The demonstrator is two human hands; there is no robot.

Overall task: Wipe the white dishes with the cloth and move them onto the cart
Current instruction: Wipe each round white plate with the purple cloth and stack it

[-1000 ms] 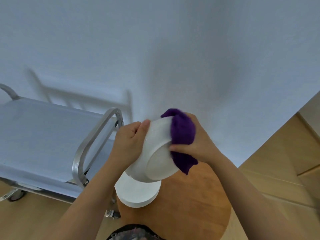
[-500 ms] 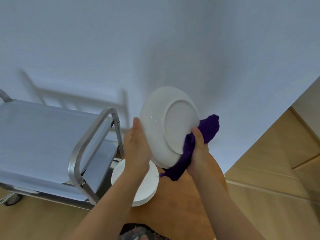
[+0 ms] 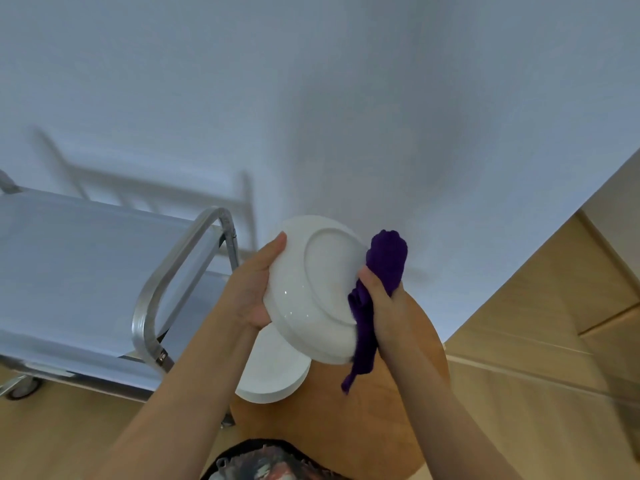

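Observation:
I hold a white plate (image 3: 313, 289) tilted in the air, its underside turned toward me. My left hand (image 3: 254, 289) grips its left rim, thumb on the near side. My right hand (image 3: 379, 306) holds a purple cloth (image 3: 382, 268) bunched against the plate's right edge; a strip of cloth hangs down below the hand. Beneath the plate, a stack of white plates (image 3: 273, 374) rests on a round wooden table (image 3: 381, 410). The metal cart (image 3: 86, 268) stands to the left with a flat top shelf and a tubular handle (image 3: 162, 285).
A white wall fills the upper view. Light wooden floor runs along the right and lower left. A cart wheel (image 3: 22, 388) shows at the far left. The cart handle stands close to my left forearm.
The plate has tilted and dropped slightly since half a second ago. The cloth has slid from the plate's lower right up along its right rim. A second ago the cloth covered the plate's upper edge.

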